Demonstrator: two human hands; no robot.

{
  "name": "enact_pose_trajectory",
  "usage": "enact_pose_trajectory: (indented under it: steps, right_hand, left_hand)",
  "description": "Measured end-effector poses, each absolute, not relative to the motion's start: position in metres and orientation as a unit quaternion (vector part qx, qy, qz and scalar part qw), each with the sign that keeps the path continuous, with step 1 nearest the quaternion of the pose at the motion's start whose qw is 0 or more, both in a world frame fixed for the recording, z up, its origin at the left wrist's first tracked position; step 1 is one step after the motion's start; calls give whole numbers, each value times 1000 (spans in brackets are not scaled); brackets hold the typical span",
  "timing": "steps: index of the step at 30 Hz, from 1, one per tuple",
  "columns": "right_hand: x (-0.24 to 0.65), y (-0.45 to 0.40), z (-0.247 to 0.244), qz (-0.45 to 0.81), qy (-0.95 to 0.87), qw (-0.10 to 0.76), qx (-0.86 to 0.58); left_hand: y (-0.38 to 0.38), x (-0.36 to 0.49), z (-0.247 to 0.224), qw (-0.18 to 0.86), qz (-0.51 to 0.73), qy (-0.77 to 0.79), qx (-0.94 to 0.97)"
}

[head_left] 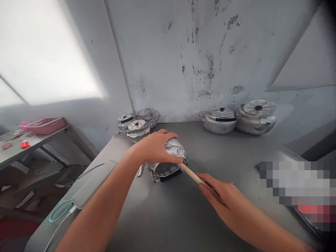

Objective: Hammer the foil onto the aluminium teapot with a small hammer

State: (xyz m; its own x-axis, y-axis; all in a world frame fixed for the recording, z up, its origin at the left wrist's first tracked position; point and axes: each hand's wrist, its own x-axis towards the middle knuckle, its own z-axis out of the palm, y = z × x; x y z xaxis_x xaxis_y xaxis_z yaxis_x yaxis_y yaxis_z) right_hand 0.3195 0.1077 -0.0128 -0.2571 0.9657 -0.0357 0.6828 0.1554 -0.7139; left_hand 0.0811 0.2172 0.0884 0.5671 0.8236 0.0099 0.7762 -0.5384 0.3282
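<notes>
Kettle [175, 148] lies tipped on the table [157, 220], the half-open left hand [157, 145] gripping it. The right hand [222, 194] is closed round a stick [193, 174] at its four o'clock, far end near the rim; two pots [219, 126] stand at two o'clock.

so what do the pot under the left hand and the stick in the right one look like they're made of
The pot looks like metal, probably aluminium: silvery, crumpled, with bright glints. The stick seems to be unpainted wood, pale and matte, though bamboo is possible.
</notes>
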Motion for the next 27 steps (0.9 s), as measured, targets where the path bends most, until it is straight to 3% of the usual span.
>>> enact_pose_trajectory:
  steps: [17,21,27]
  right_hand:
    - [306,125,-14,289,-700,168,-631]
    - [303,123,-5,335,-684,170,-625]
    - [303,118,-9,304,-716,211,-592]
  left_hand:
    - [244,79,48,137,330,380,853]
    - [239,76,50,144,323,383,854]
    - [234,67,66,170,245,404,865]
